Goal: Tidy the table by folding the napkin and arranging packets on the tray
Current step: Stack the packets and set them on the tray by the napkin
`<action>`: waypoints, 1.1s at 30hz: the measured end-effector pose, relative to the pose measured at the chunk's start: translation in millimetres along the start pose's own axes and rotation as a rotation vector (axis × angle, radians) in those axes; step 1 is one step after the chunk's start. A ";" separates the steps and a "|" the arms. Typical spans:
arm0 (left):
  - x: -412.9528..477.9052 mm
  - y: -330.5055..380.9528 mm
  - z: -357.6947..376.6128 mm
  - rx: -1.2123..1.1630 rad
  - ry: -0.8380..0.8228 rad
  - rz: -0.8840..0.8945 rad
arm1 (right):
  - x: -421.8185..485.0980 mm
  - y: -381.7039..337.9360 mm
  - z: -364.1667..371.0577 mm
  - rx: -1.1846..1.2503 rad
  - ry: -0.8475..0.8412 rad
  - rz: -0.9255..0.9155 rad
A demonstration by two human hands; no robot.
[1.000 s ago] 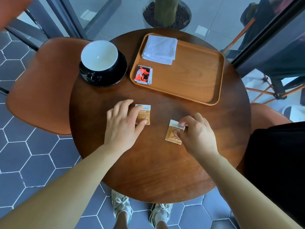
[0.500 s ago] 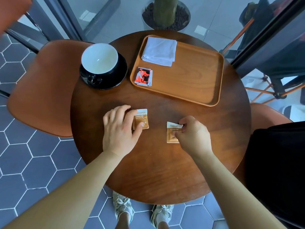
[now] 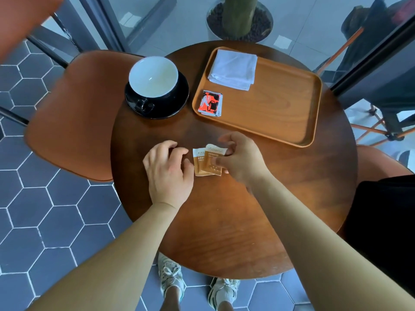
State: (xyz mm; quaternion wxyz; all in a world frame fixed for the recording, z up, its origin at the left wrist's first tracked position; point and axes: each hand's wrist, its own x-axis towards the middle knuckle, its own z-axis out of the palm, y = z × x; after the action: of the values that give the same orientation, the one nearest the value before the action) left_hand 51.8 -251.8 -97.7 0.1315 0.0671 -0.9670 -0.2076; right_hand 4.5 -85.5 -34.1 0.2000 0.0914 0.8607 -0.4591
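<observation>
Two brown packets lie mid-table on the round wooden table [image 3: 224, 225]. My right hand [image 3: 242, 162] pinches the right brown packet [image 3: 212, 161] by its top edge and lays it partly over the left brown packet [image 3: 198, 164]. My left hand [image 3: 168, 173] rests on the table with loosely curled fingers, its thumb at the left packet's edge, holding nothing. On the wooden tray [image 3: 292, 117] at the back right, a folded white napkin [image 3: 233, 70] fills the far left corner. Red-and-black packets [image 3: 211, 104] are stacked in the near left corner.
A white cup [image 3: 153, 76] on a black saucer [image 3: 177, 99] stands left of the tray. An orange chair [image 3: 74, 115] is at the table's left, another chair seat [image 3: 381, 164] at the right. A planter [image 3: 240, 21] stands behind glass beyond the table.
My right hand has carried its brown packet to the left and now overlaps it on the other one. My left hand has slid back off the left packet to its edge.
</observation>
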 end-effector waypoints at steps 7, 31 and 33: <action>0.5 -2.5 -1.4 -0.027 -0.026 0.042 | 3.1 0.4 16.6 -0.181 0.198 -0.033; 1.2 -1.7 1.9 0.065 -0.032 0.072 | -2.8 -0.4 21.0 0.188 0.254 0.120; 1.3 -0.4 4.8 0.123 -0.040 0.063 | -0.9 2.0 11.4 0.220 0.276 0.121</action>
State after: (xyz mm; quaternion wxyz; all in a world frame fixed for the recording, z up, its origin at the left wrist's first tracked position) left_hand 49.3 -250.5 -101.8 0.1143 0.0402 -0.9820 -0.1450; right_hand 8.9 -93.8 -40.8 0.0959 0.2266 0.8175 -0.5208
